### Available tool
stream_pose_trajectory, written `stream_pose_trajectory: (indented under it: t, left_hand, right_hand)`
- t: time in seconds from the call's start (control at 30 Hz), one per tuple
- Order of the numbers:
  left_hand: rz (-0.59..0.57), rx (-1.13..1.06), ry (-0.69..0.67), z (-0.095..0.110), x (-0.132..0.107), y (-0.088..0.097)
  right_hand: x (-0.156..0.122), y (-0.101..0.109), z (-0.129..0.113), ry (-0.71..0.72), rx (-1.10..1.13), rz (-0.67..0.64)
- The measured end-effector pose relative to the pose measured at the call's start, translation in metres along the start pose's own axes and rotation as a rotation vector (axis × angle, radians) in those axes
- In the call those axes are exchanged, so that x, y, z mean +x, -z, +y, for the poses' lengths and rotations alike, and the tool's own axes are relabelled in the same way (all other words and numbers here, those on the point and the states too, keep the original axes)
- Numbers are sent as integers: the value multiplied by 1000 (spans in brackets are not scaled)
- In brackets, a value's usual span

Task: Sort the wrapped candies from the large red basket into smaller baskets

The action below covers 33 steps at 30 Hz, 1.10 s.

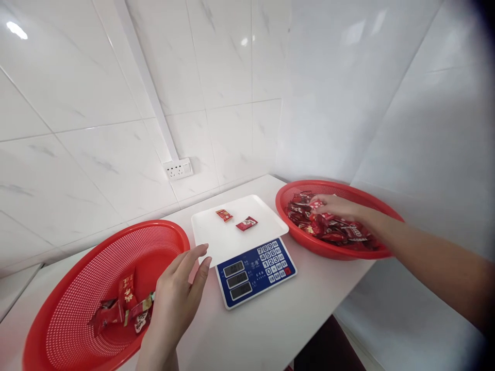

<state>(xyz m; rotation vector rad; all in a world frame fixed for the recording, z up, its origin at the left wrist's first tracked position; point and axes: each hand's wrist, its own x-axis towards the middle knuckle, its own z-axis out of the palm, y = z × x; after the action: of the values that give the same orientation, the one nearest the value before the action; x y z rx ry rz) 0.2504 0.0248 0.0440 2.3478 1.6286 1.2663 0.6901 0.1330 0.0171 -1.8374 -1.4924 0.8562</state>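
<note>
My right hand (336,207) reaches into the right red basket (340,252), its fingers closed on a small red snack packet with white dots (316,204). Beneath it lies a heap of red and dark red wrapped snacks (334,236). Over the near left corner of the scale's white tray (216,245), my left hand (180,291) hovers with thumb and fingers apart, holding nothing. Two small wrapped packets rest on that tray: an orange-red one (224,215) and a dark red one with a white label (246,223).
At the left stands another red basket (154,226) with several red packets (127,292) at its bottom. The scale's blue keypad panel (255,268) faces me on the white table (263,330). A wall socket (178,169) sits on the tiled wall behind.
</note>
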Motion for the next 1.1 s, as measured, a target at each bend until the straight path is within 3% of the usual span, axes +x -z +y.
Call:
stream_pose_trajectory:
  t: [0.13, 0.23, 0.33, 0.5, 0.63, 0.87, 1.1]
  left_hand:
    - [-7, 9, -20, -2, 1, 1]
    - [-14, 25, -47, -3, 2, 3]
    - [-14, 20, -57, -2, 2, 5]
    - [6, 14, -69, 0, 2, 9]
    - [20, 22, -36, 0, 0, 15]
    - [100, -21, -24, 1, -1, 20]
    - [125, 9, -58, -3, -1, 20]
  right_hand:
    - [-3, 14, -27, -84, 174, 12]
    - [-5, 7, -50, -77, 300, 3]
    - [-7, -17, -75, -38, 397, -52]
    - [-8, -80, -118, 44, 471, -261]
    - [-9, -120, -142, 75, 472, -332]
    - [-15, -143, -148, 67, 496, -279]
    - [-20, -121, -121, 155, 216, -106]
